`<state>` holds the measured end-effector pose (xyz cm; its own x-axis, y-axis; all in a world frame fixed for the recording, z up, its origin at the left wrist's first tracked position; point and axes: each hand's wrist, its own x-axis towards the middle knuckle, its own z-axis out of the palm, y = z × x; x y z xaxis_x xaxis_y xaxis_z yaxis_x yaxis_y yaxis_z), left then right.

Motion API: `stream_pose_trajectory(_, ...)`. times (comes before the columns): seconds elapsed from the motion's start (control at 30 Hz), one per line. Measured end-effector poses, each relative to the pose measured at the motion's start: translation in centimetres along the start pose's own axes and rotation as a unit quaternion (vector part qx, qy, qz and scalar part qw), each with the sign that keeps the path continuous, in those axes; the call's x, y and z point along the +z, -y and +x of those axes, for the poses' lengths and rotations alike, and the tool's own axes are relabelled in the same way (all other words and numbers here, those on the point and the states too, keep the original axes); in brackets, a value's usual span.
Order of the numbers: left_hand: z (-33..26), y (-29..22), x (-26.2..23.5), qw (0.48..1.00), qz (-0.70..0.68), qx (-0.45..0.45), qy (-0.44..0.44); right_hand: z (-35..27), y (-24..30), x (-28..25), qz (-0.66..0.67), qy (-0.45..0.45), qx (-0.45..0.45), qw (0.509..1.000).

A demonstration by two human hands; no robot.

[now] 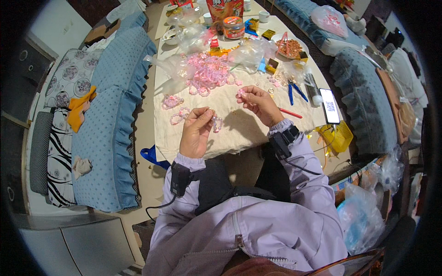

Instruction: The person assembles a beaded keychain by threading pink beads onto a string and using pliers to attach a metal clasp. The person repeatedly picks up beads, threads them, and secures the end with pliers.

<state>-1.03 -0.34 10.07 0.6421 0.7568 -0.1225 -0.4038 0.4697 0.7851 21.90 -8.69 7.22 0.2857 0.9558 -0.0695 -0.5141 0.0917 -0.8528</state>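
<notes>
My left hand (196, 131) hovers over the cloth-covered table (239, 133) and pinches a strand of pink and clear beads (216, 122) that hangs from its fingers. My right hand (258, 103) is raised a little further out, its fingertips closed on a small pink bead (241, 93). Two finished pink bead loops (172, 101) (178, 116) lie on the cloth to the left of my left hand. A big heap of loose pink beads (209, 73) lies beyond both hands.
Blue-handled pliers (294, 91), a red pen (290, 112) and a phone (329, 106) lie right of my right hand. Clear plastic bags (251, 53), a jar (233, 27), cups and snack packets crowd the far table. Blue sofas (108, 129) flank both sides.
</notes>
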Motion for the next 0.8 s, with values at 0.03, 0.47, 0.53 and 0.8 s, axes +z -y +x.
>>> stream_pose_trajectory(0.03,-0.2,-0.1,0.2,1.0,-0.003,-0.006,-0.001,-0.7,0.3,0.5,0.006,-0.002,0.004,1.0)
stream_pose_trajectory(0.47,-2.8,-0.3,2.6,0.998,-0.04,0.007,0.044,-7.1,2.0,6.6,0.006,0.047,-0.032,0.998)
stream_pose_trajectory(0.53,-3.0,-0.2,3.1,0.999,-0.024,0.035,0.029,-7.5,2.1,7.3,0.001,0.057,-0.043,0.997)
stream_pose_trajectory(0.8,-3.5,-0.4,3.5,0.993,0.045,0.101,0.027,-8.1,1.8,8.9,0.015,0.031,-0.053,0.998)
